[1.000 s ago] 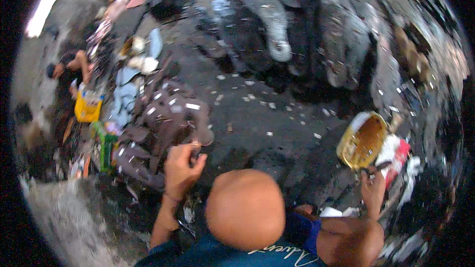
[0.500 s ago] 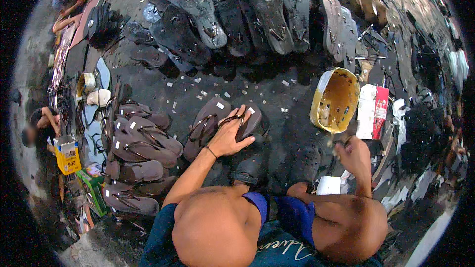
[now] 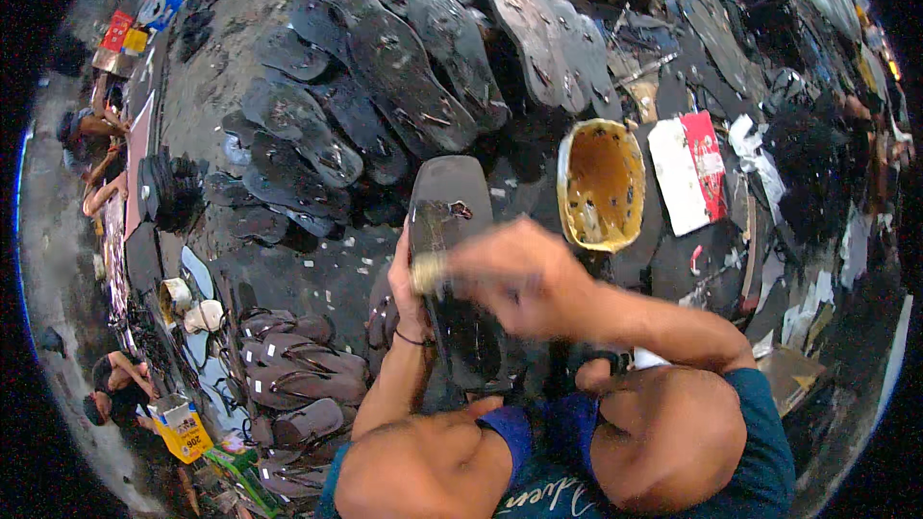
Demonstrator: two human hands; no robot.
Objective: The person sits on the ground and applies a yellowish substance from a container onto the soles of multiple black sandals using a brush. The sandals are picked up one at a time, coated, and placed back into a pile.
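Just left of the frame's centre, the left hand [image 3: 409, 284] has its grip closed around the left edge of a long dark sandal sole [image 3: 452, 231], holding it up so it runs from mid-frame up toward the upper middle. The right hand [image 3: 514, 274], blurred, crosses over the sole's lower half from the right; its grip looks curled around a small pale object [image 3: 428, 272] pressed to the sole, though how tightly cannot be told. To the right of the sole stands a yellow tub [image 3: 601, 183]. Rows of dark soles [image 3: 385, 67] lie across the floor in the upper half, and finished sandals [image 3: 298, 375] lie at lower left.
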